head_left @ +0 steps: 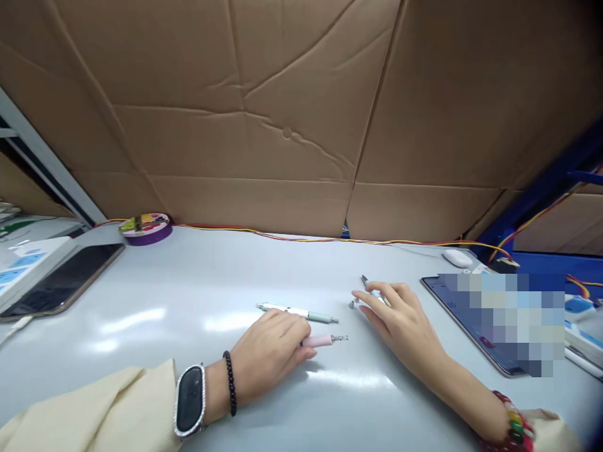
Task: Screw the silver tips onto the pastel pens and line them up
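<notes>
My left hand [276, 342] is closed around a pink pen barrel [320, 341], whose metallic, partly clear end points right. Just behind this hand lies a white and pale green pen [301, 312] on the table. My right hand [400, 314] hovers low over the table with fingers stretched forward and slightly bent, thumb apart from them. Under its fingertips lies a dark-tipped pen part [365, 281], partly hidden by the fingers. Beside the index fingertip sits a small grey piece [352, 304]; whether a finger touches it I cannot tell.
A phone [447, 314] lies at right, its screen partly pixelated, near a white mouse-shaped object [456, 258]. Another dark phone [70, 276] with a cable lies left, near a round purple tin [148, 233]. Red and yellow wires [282, 238] run along the cardboard wall [254, 144].
</notes>
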A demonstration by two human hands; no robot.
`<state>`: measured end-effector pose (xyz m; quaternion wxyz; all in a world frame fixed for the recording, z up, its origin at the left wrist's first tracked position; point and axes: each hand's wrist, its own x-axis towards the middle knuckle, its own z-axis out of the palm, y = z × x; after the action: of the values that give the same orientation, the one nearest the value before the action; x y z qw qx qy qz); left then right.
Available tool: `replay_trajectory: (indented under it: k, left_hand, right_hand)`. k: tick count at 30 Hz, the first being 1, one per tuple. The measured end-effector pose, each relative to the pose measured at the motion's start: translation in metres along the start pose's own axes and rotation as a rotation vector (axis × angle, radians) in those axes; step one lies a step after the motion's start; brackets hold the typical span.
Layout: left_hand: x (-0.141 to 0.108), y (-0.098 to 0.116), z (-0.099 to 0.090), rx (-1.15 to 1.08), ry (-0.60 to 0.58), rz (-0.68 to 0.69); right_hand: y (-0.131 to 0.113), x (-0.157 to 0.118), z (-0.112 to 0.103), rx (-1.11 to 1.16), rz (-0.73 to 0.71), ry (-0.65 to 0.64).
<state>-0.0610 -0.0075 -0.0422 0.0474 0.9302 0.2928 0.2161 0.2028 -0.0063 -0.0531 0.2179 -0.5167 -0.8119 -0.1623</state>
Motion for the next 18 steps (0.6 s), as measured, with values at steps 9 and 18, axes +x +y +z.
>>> replay_trajectory:
  k: [9, 18]
  left_hand:
    - [-0.006, 0.002, 0.008, -0.054, -0.061, -0.002]
    - [-0.004, 0.002, 0.005, -0.114, -0.083, -0.027]
  right_hand:
    - [-0.008, 0.002, -0.001, 0.260, 0.064, 0.086]
    - [-0.030, -0.007, -0.020, 0.711, 0.153, 0.007]
